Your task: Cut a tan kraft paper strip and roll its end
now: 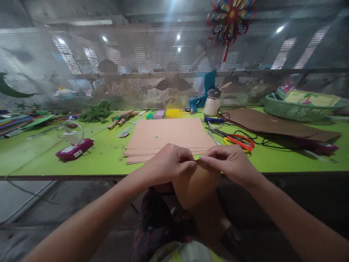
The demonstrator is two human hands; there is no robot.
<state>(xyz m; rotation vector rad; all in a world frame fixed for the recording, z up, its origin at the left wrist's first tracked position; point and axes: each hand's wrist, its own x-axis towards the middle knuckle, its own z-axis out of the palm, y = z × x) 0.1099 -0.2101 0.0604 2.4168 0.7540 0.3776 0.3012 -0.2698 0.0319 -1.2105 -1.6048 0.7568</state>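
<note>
Just below the frame's centre, the left hand [173,160] and right hand [231,161] pinch a tan curled paper-like sheet [195,187] at its top edge, apparently steadying its bend.

The room was rather dim, with a cool, greyish light. Small white spots of light [178,37] shone on or through the perforated panel [147,54]; which of the two, one could not tell. A pale bluish streak of glare fell from the top middle. The green table [106,156] was the brightest large surface, while the floor [35,218] below was dark, deepest at the right. The lower part of the brown sheet [200,185] also sank into shadow. The panel looked hazy, and two small patches [120,70] were pixelated. Toward the right side, the basket [297,111] appeared stretched and slightly soft.
</note>
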